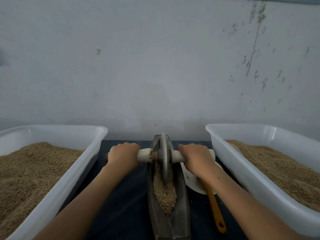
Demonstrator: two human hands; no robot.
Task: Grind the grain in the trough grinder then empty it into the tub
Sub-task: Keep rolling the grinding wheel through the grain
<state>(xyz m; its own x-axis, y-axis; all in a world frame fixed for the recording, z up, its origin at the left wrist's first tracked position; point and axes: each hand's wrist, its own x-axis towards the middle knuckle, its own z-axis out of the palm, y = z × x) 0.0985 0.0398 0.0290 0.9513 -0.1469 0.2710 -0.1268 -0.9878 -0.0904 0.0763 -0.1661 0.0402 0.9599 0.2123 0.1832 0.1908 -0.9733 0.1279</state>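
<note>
A dark boat-shaped trough grinder (180,220) lies lengthwise on the table between my arms. Tan grain (164,196) fills its groove. A grey metal wheel (164,156) stands upright in the far half of the trough on a pale wooden axle (144,155). My left hand (123,156) grips the axle's left end and my right hand (195,158) grips its right end, fingers curled over the top. A white tub (72,174) of grain stands to the left, and another white tub (230,163) of grain stands to the right.
A white bowl (190,181) sits between the trough and the right tub, partly under my right forearm. A yellow-handled utensil (215,210) rests in it, its handle pointing toward me. A dark blue cloth (121,205) covers the table. The grey wall (155,66) stands close behind.
</note>
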